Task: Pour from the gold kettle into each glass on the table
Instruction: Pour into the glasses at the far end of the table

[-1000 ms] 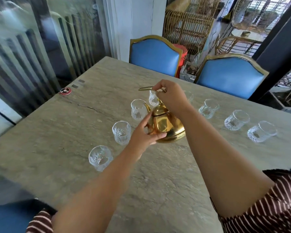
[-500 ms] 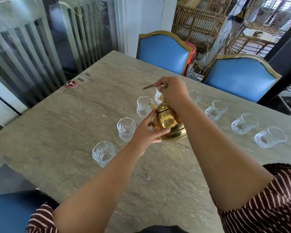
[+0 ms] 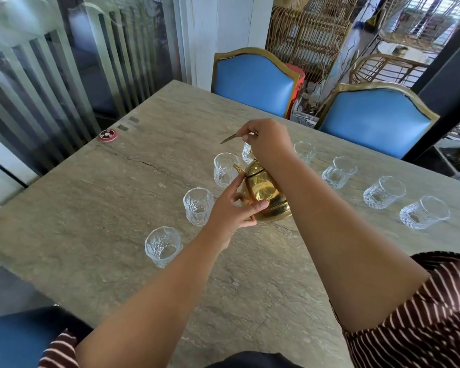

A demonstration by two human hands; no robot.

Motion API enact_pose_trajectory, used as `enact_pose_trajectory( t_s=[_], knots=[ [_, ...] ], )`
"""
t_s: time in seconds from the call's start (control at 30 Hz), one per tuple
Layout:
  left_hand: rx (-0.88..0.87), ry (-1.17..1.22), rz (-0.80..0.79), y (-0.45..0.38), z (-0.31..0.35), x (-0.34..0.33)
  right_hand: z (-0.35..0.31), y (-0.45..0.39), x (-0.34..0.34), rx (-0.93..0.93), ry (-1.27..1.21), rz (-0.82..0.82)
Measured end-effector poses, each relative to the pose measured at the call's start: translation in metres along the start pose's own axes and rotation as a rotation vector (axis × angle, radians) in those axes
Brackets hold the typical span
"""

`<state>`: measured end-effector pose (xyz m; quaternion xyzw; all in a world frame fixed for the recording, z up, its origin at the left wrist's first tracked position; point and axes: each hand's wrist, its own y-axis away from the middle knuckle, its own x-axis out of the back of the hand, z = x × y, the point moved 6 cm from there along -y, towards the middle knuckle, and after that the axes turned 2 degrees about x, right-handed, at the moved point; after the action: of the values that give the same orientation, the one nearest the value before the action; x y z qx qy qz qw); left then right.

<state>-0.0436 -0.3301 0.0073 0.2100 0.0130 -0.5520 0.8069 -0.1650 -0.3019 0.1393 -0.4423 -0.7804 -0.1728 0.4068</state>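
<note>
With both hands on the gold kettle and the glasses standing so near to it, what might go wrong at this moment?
1. The spout of the gold kettle is almost at the nearest glass, so a quick tilt may knock it over.
2. The right hand holds only the thin handle, and the left hand just steadies the body; the kettle may swing and spill on the stone table.
3. The right forearm hides the glass behind the kettle, so it may be bumped.
</note>
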Motion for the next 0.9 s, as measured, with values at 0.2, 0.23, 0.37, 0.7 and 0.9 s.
enact_pose_trajectory(
  t_s=[0.2,0.23,0.37,0.7,0.9],
  knots=[
    [0.001,0.009,0.014,0.002,0.001,0.003,-0.006,0.002,-0.002,0.003,0.012,-0.02],
    [0.003,0.014,0.017,0.003,0.001,0.003,-0.007,0.002,-0.003,0.004,0.016,-0.017],
    [0.008,0.027,0.02,0.003,0.001,0.005,-0.008,0.002,-0.004,0.007,0.01,-0.005],
    [0.014,0.037,0.008,0.003,-0.001,0.005,-0.011,0.001,-0.004,-0.004,0.055,-0.037],
    [0.011,0.054,-0.001,0.003,0.0,0.003,-0.012,0.0,-0.004,-0.001,0.074,-0.048]
  ],
)
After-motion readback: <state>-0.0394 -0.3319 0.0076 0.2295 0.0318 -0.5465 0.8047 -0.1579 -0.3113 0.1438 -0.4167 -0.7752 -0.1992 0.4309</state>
